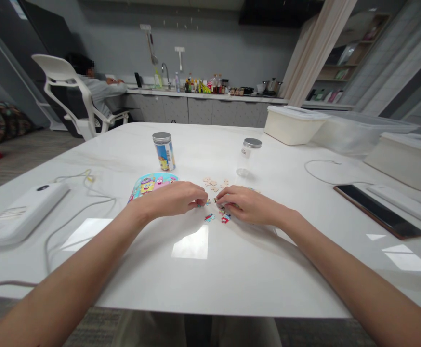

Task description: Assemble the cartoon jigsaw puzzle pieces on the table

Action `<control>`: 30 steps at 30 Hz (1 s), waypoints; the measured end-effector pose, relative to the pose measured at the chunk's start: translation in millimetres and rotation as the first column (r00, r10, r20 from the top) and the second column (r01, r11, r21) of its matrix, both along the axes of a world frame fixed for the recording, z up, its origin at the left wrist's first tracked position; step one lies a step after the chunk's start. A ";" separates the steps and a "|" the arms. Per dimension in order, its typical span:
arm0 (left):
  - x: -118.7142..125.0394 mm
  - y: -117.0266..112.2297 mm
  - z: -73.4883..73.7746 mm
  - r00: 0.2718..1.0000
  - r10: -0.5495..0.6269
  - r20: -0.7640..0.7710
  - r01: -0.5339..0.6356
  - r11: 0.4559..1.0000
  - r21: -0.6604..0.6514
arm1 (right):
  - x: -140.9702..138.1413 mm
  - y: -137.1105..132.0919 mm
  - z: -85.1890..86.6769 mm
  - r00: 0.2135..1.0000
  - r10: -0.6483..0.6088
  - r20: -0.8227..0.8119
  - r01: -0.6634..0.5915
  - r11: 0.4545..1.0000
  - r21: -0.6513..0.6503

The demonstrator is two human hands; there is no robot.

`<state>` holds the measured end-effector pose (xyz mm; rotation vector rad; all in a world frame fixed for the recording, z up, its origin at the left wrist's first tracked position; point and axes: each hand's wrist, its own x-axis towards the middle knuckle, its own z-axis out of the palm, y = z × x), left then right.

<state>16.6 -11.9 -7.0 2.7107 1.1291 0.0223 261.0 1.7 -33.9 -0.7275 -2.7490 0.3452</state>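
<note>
Red piece (225, 219) near right hand (244, 205) (curled, palm-down).

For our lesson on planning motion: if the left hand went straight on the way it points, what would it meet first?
Probably the small puzzle pieces between the left hand and the right hand, though exact depth is unclear.

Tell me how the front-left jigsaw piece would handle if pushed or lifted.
The front-left jigsaw piece looks small and flat, so probably light and unlikely to roll. It would likely slide readily on the glossy tabletop. Lying low, it may be awkward to pinch.
</note>
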 end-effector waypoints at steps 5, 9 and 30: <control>0.8 -3.4 6.1 0.998 -0.027 0.061 0.027 1.000 0.013 | -0.7 0.6 -0.5 1.000 0.012 0.012 -0.013 1.000 0.012; 3.9 -20.5 44.8 0.976 -0.072 0.206 0.060 0.996 0.062 | 0.9 2.9 -2.2 1.000 0.003 0.023 -0.004 1.000 0.030; -32.9 -112.2 58.1 0.946 -0.020 0.324 -0.137 0.880 0.455 | 0.7 3.5 2.7 0.999 -0.032 0.035 0.030 0.998 0.050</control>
